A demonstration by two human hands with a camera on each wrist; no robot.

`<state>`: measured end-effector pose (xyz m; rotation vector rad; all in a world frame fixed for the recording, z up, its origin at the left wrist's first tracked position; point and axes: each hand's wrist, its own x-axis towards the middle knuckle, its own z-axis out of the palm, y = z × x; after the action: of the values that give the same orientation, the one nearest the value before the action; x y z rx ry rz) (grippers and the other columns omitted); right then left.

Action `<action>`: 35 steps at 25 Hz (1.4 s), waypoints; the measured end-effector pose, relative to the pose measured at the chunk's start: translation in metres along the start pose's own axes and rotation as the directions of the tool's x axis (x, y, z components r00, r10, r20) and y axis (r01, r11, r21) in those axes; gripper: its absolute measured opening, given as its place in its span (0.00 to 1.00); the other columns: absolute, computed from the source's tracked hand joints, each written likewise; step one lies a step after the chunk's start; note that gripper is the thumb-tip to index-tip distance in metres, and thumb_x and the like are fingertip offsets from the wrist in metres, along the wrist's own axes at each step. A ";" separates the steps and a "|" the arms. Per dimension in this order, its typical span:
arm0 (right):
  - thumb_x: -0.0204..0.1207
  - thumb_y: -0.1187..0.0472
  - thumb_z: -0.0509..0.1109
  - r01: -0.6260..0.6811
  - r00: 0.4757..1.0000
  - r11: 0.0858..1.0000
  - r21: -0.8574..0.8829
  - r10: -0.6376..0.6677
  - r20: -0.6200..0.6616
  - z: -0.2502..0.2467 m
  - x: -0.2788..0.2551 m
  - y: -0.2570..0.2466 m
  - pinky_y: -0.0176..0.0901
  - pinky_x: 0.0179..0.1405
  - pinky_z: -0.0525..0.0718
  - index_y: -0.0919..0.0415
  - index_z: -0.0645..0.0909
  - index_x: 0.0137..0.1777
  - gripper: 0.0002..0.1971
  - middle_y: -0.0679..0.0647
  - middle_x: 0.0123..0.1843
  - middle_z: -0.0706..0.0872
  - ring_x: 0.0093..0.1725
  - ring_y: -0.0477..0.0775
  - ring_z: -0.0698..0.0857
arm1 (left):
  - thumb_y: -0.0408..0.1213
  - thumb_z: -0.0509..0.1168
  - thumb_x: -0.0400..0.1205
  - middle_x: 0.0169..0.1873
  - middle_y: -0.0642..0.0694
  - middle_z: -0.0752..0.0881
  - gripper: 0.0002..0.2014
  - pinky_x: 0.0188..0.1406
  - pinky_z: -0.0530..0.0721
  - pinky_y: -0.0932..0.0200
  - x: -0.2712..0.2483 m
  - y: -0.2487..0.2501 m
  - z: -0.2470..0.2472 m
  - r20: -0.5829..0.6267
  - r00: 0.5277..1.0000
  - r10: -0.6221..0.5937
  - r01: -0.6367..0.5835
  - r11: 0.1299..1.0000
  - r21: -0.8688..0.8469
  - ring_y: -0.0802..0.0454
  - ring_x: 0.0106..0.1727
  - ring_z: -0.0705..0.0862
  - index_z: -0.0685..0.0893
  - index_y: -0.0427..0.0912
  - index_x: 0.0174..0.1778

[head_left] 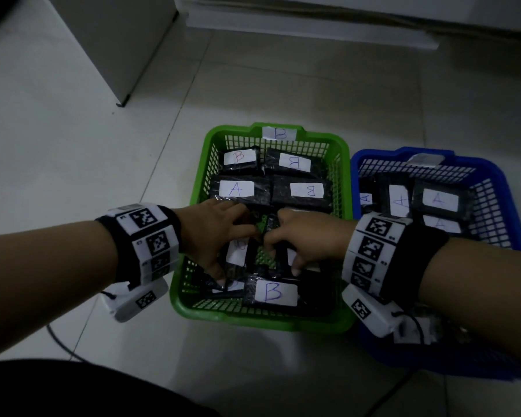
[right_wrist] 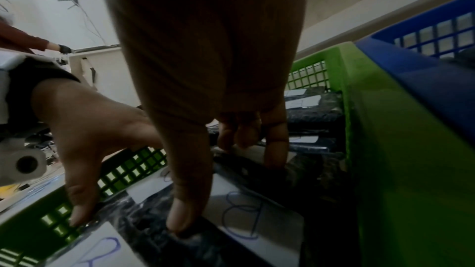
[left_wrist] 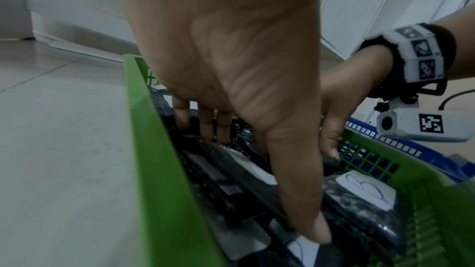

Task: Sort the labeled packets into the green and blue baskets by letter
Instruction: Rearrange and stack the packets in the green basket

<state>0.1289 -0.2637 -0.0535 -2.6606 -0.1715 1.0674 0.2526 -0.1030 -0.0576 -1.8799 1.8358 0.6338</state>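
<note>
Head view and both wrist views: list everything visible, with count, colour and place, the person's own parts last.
green basket: one, green, on the floor, centre, tagged B.
blue basket: one, blue, touching the green basket's right side; tag unreadable.
packets marked B: at least five, black with white labels, in the green basket.
packet marked A: one, black, in the green basket, left middle.
packets marked A in blue: four, black.
floor: pale tiles.
wrist bands: two, black-and-white markers.
left hand: fingers gripping a packet.
right hand: fingers gripping a packet.

Both hands, left hand and right hand, reach among black packets in the green basket.
</note>
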 end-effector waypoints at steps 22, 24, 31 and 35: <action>0.75 0.52 0.72 0.015 0.995 0.967 0.256 -0.040 0.093 0.001 0.010 -0.018 0.38 0.32 0.71 0.61 0.75 0.60 0.19 0.48 0.42 0.78 0.38 0.48 0.76 | 0.68 0.71 0.61 0.78 0.58 0.61 0.49 0.76 0.61 0.48 -0.004 -0.009 -0.015 0.261 0.956 0.136 -0.189 0.963 0.191 0.46 0.74 0.59 0.61 0.58 0.78; 0.77 0.54 0.70 0.060 0.994 0.965 0.255 -0.082 0.076 -0.007 0.015 -0.019 0.38 0.33 0.73 0.59 0.77 0.60 0.16 0.49 0.44 0.79 0.41 0.50 0.78 | 0.67 0.72 0.62 0.77 0.58 0.62 0.48 0.77 0.55 0.48 -0.004 -0.009 -0.015 0.251 0.959 0.131 -0.180 0.966 0.184 0.46 0.76 0.57 0.61 0.58 0.78; 0.78 0.54 0.68 0.122 0.975 0.972 0.201 -0.156 0.160 0.011 0.035 -0.047 0.33 0.29 0.70 0.64 0.81 0.60 0.16 0.52 0.43 0.80 0.42 0.51 0.77 | 0.63 0.72 0.65 0.78 0.55 0.61 0.46 0.78 0.58 0.46 -0.004 -0.013 -0.012 0.220 0.966 0.134 -0.175 0.968 0.181 0.46 0.77 0.57 0.62 0.57 0.78; 0.78 0.53 0.67 0.064 0.987 0.960 0.272 -0.102 0.126 -0.001 0.029 -0.039 0.41 0.28 0.68 0.71 0.81 0.55 0.19 0.53 0.33 0.75 0.32 0.50 0.72 | 0.63 0.72 0.66 0.78 0.55 0.61 0.46 0.78 0.59 0.44 -0.002 -0.014 -0.009 0.216 0.969 0.123 -0.164 0.970 0.182 0.46 0.78 0.57 0.60 0.56 0.78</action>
<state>0.1502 -0.2200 -0.0607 -2.3214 -0.1532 1.1597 0.2666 -0.1066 -0.0492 -1.5060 1.8392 0.6396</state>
